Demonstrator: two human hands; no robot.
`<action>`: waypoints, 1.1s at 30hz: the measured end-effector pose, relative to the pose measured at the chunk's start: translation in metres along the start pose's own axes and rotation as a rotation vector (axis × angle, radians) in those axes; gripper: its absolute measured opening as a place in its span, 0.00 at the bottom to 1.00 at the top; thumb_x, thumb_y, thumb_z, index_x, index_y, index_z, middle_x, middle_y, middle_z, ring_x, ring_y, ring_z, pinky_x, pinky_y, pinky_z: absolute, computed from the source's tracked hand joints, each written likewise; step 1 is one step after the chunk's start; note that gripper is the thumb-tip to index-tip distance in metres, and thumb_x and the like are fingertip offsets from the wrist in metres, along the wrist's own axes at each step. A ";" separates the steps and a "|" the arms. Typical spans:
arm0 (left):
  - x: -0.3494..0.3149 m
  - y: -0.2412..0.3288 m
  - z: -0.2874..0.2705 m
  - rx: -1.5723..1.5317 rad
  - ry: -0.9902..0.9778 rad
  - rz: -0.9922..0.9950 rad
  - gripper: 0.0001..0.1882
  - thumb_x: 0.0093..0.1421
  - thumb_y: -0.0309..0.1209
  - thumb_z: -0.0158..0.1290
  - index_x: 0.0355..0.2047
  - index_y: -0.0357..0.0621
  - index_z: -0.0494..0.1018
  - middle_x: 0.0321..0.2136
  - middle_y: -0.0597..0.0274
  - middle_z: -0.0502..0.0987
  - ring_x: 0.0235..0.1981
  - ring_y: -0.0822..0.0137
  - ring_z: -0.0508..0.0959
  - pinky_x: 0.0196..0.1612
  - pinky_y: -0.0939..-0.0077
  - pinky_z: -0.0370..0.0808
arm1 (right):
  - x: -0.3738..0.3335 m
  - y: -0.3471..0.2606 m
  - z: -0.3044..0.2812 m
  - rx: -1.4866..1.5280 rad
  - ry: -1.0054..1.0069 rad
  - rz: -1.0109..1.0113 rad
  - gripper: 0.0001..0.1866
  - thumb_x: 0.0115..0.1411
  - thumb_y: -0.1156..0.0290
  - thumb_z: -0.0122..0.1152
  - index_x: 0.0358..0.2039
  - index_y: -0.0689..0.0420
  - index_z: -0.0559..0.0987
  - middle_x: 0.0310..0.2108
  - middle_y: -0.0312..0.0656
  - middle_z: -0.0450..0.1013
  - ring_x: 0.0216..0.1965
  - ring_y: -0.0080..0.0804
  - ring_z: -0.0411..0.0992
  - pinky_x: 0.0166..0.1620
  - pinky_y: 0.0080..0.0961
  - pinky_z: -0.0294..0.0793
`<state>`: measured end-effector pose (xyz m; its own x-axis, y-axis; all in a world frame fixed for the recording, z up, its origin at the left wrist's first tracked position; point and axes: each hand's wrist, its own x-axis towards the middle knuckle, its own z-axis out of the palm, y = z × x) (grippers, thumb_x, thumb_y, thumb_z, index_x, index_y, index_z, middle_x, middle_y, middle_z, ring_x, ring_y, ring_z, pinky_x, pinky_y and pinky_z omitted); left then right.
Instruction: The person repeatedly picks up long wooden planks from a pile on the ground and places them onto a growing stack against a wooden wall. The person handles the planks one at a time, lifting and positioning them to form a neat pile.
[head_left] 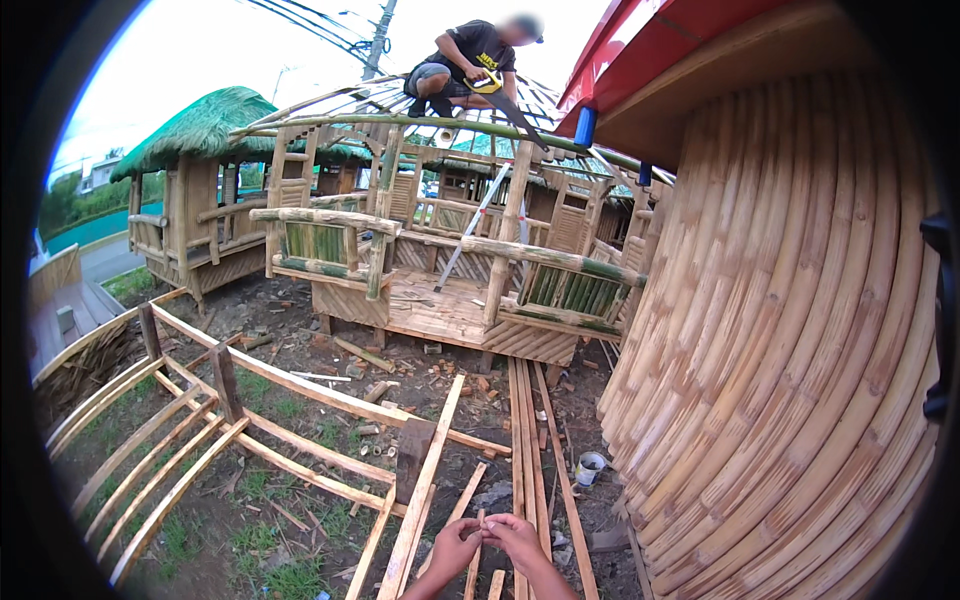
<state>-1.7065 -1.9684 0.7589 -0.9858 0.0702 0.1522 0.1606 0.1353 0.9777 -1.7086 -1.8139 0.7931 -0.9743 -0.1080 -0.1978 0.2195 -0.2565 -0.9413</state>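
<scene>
Low in the middle of the view, my left hand (pixel 456 547) and my right hand (pixel 514 537) meet with their fingertips pinched close together. Something small and pale seems to be between the fingers, too small to name. Below and around the hands lie long sawn wood strips (pixel 432 470), some running away from me over the ground. A dark wooden post (pixel 412 458) stands just beyond my left hand, beside one of these strips.
A low wooden slat frame (pixel 290 381) spreads to the left; a bamboo-clad wall (pixel 760 330) rises close on the right. A white bucket (pixel 590 467) sits near it. Ahead, a person (pixel 470 65) crouches on a bamboo hut's roof frame, holding a handsaw (pixel 508 105). A ladder (pixel 472 228) leans inside.
</scene>
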 end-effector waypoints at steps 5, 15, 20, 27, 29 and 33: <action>0.002 -0.026 -0.009 0.073 0.037 -0.056 0.18 0.55 0.30 0.56 0.45 0.34 0.77 0.38 0.51 0.83 0.38 0.62 0.83 0.44 0.70 0.78 | 0.012 0.010 0.004 0.017 0.015 0.052 0.12 0.64 0.74 0.58 0.46 0.66 0.75 0.40 0.46 0.77 0.40 0.31 0.77 0.48 0.28 0.79; 0.018 -0.071 -0.035 0.176 0.167 -0.109 0.17 0.53 0.28 0.57 0.43 0.33 0.78 0.35 0.54 0.82 0.34 0.66 0.82 0.40 0.72 0.78 | 0.042 0.022 0.016 0.025 -0.014 0.100 0.13 0.64 0.73 0.59 0.47 0.66 0.75 0.41 0.46 0.77 0.41 0.31 0.77 0.47 0.27 0.79; 0.027 -0.084 -0.040 0.154 0.221 -0.185 0.17 0.52 0.27 0.56 0.42 0.33 0.78 0.33 0.55 0.82 0.33 0.66 0.82 0.39 0.73 0.78 | 0.052 0.022 0.015 0.036 -0.015 0.086 0.13 0.65 0.72 0.59 0.46 0.66 0.76 0.39 0.45 0.77 0.39 0.29 0.77 0.46 0.26 0.80; 0.032 -0.063 -0.038 0.113 0.203 -0.126 0.16 0.53 0.29 0.56 0.42 0.35 0.79 0.35 0.52 0.83 0.36 0.62 0.83 0.43 0.71 0.78 | 0.055 0.015 0.017 0.020 -0.009 0.066 0.13 0.65 0.72 0.58 0.46 0.66 0.75 0.39 0.45 0.77 0.40 0.30 0.77 0.47 0.27 0.80; 0.031 -0.055 -0.038 0.113 0.193 -0.116 0.16 0.53 0.29 0.56 0.42 0.35 0.79 0.36 0.52 0.83 0.36 0.62 0.83 0.43 0.71 0.78 | 0.055 0.014 0.018 0.009 0.002 0.083 0.13 0.65 0.72 0.59 0.47 0.67 0.75 0.40 0.46 0.76 0.40 0.31 0.77 0.47 0.27 0.79; 0.030 -0.048 -0.041 0.115 0.189 -0.125 0.16 0.54 0.29 0.56 0.42 0.35 0.79 0.36 0.52 0.83 0.37 0.62 0.83 0.44 0.71 0.78 | 0.056 0.015 0.021 -0.004 -0.006 0.085 0.13 0.65 0.72 0.59 0.46 0.66 0.75 0.39 0.45 0.76 0.40 0.31 0.77 0.47 0.27 0.80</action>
<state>-1.7454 -2.0137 0.7226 -0.9881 -0.1390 0.0663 0.0308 0.2439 0.9693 -1.7587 -1.8441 0.7740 -0.9518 -0.1351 -0.2755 0.3013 -0.2426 -0.9221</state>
